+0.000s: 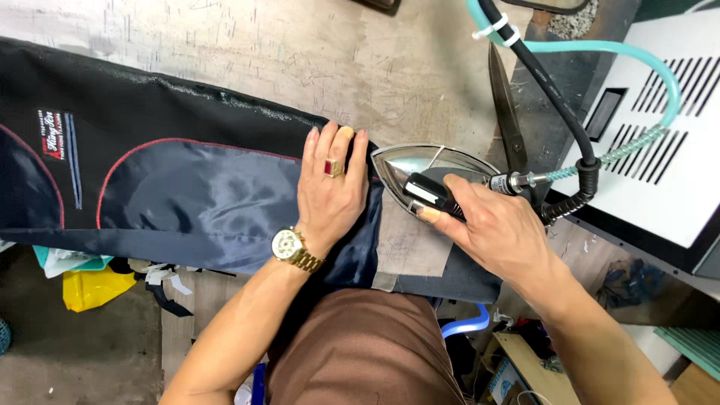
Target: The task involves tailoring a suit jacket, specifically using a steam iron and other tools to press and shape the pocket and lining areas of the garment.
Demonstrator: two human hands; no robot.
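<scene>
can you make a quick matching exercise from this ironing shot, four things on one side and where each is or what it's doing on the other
Things:
1. left hand
2. right hand
3. shears
4. yellow bag

Places or states:
A. lying on the table beyond the iron
B. pressed flat on the dark garment
C. below the table edge, left
D. closed around the iron's handle

Pairs: 1-B, 2-D, 3-A, 4-C

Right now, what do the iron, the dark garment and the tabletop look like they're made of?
The iron looks like polished metal: mirror-bright shell, with a black, probably plastic handle in the right hand. The garment under the left hand seems shiny lining cloth. The table looks like worn, scratched board, possibly wood.
</scene>
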